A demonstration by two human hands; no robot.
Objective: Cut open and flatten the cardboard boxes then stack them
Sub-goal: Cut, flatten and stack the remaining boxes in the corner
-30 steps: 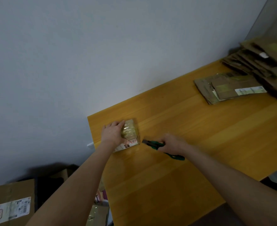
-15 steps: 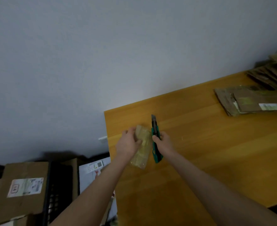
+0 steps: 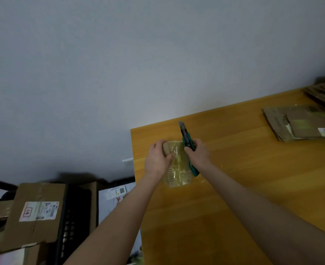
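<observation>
Head camera looks down along two bare arms. Nearest, low on the left, sits a big brown cardboard box with a white label, and it looks not cut yet. Further out, the left hand curls its fingers round the far end of a small brown cardboard box wrapped in shiny clear tape, at the left corner of the yellow wooden table. The right hand grips a green box knife tight. The knife touches the box's side and its blade points away. Far off on the right lies a stack of flat brown cardboard pieces. So some boxes look done, and this one looks uncut.
</observation>
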